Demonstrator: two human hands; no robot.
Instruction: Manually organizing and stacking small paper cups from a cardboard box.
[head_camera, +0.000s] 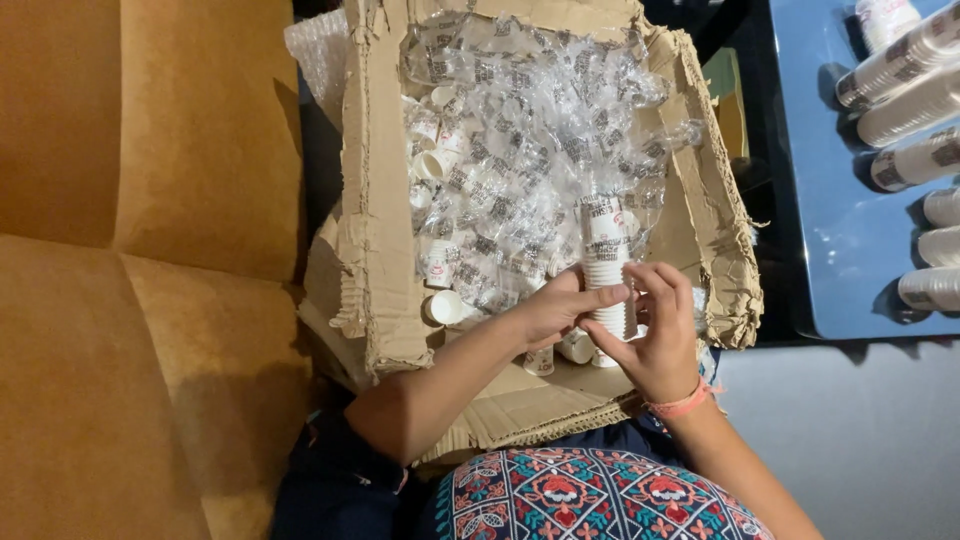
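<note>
Under clear wrappers (520, 150), loose cups (430, 190) half hidden, uncountable.

White cup stack (606, 270), brown carton (380, 200)

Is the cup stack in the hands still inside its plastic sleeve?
No: the cup stack held by the left hand and right hand shows bare ribbed rims, while clear plastic wrappers lie in the cardboard box.

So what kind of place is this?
Probably a living room at home, not a factory. There is a soft mustard-yellow sofa, a torn cardboard box on the person's lap, and a blue table beside it. Both hands hold a stack of paper cups.
</note>
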